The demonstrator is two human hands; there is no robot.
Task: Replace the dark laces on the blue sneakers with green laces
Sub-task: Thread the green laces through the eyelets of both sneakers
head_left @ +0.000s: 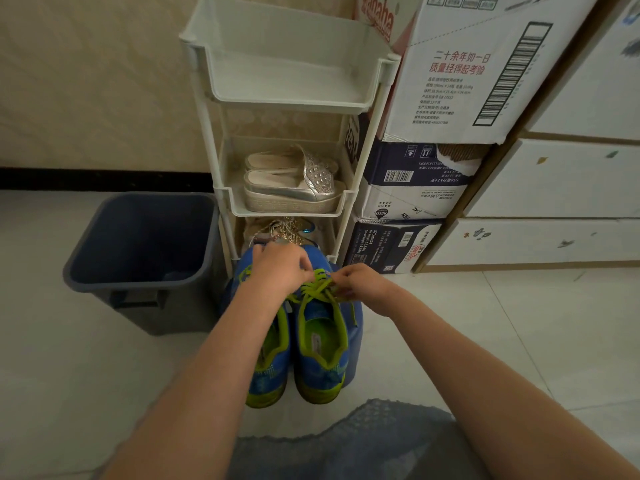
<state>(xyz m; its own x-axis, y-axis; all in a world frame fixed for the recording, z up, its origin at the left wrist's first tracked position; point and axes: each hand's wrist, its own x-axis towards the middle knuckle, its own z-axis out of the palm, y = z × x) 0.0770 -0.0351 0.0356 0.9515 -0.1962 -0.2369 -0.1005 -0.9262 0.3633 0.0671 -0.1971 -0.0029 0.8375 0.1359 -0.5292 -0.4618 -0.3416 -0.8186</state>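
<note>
Grips clamped: left hand (278, 268) and right hand (360, 285) pinched the soft, limp green lace (317, 284) on the blue mesh sneakers (320, 322), 6 o'clock of the white plastic rack (291, 107); best held near its tips.

Both hands pinch the green laces (317, 285) over the right sneaker (322, 344): left hand (280, 265), right hand (360, 284). A grey bin (138, 258) stands beside the white rack (287, 98).

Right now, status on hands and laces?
Left hand and right hand both pinch the green lace. Lace crisscrossed on the blue sneaker. Grey bin beside, not in the way.
</note>
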